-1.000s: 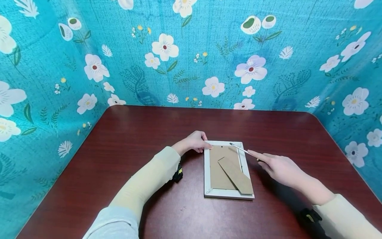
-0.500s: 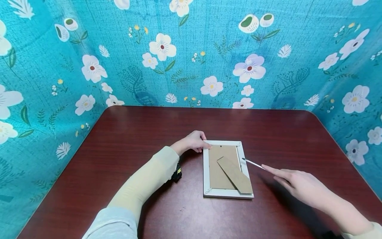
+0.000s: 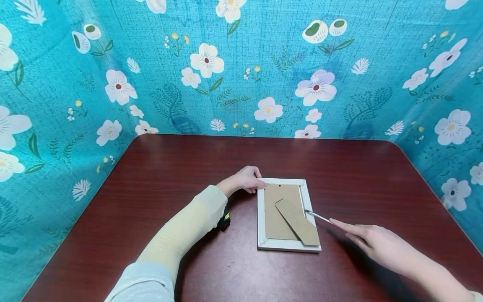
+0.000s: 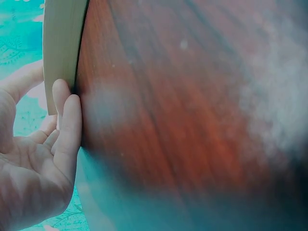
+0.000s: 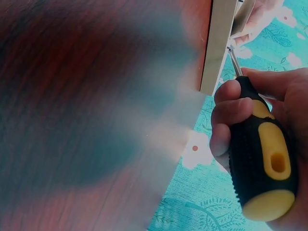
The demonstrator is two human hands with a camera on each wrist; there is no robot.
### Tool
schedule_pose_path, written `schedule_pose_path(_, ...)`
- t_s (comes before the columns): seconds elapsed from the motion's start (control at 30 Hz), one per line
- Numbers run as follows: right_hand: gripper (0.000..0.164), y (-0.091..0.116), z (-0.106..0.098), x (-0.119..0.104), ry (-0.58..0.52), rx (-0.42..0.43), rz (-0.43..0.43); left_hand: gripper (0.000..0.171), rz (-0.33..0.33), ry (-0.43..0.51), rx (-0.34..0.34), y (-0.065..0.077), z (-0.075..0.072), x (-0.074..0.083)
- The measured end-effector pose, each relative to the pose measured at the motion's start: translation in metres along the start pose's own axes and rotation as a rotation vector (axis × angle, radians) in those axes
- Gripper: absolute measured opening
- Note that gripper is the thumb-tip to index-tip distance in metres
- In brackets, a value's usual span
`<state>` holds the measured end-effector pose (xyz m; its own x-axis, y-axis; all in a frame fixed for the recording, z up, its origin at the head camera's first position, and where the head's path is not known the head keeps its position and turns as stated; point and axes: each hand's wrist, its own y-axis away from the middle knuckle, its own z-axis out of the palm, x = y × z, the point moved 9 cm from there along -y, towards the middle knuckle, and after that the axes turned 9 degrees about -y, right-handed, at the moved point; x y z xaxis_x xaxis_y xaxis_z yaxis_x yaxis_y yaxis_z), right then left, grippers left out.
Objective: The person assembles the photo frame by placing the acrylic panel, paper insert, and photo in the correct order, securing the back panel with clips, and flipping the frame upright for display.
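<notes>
A white picture frame [image 3: 288, 182] lies back side up on the table, its brown backing board [image 3: 272, 218] showing and a slanted stand leg [image 3: 298, 224] across it. At the far left corner my left hand [image 3: 247, 178] grips the frame, thumb over the top and fingers at the side [image 4: 62, 130]. My right hand [image 3: 379, 241] holds a screwdriver with a black and yellow handle [image 5: 262, 154], fingers curled round it. The screwdriver's thin metal shaft [image 3: 318, 216] points left, its tip right at the inner edge of the frame's right side, near a small dark tab.
The dark red wooden table [image 3: 181, 167] stretches out on all sides of the frame. Blue floral cloth [image 3: 241, 63] hangs behind it and along both sides. A black and yellow strap piece [image 3: 224, 220] shows under the left forearm.
The screwdriver tip has moved from the frame's upper right corner down along its right side to the inner edge. My right hand shifted right and nearer. The left hand stays put.
</notes>
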<state>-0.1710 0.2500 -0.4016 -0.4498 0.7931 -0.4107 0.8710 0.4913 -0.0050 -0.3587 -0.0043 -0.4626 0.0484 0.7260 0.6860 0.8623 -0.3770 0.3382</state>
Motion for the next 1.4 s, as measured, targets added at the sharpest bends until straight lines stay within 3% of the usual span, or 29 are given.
schedule_pose_path(0.37,0.061,-0.002,-0.003,-0.006,0.044,0.040,-0.045,0.030,-0.003,-0.001,0.016,0.002,-0.004,0.001)
schedule_pose_path(0.6,0.062,-0.007,-0.003,-0.010,0.090,-0.021,-0.034,0.030,-0.011,0.000,0.023,0.004,-0.007,0.002)
schedule_pose_path(0.8,0.060,-0.008,-0.007,-0.015,0.116,-0.004,-0.100,0.030,-0.020,-0.002,0.012,0.004,-0.006,0.003)
schedule_pose_path(0.93,0.060,-0.007,-0.005,-0.011,0.061,-0.039,-0.077,0.030,-0.017,-0.003,0.011,0.003,-0.004,0.003)
schedule_pose_path(1.2,0.054,-0.004,0.003,0.006,-0.172,-0.090,0.007,0.029,-0.034,0.005,0.017,0.003,-0.003,0.001)
schedule_pose_path(1.4,0.054,-0.003,0.005,0.006,-0.210,-0.072,-0.019,0.029,-0.027,0.019,0.018,0.004,-0.003,0.001)
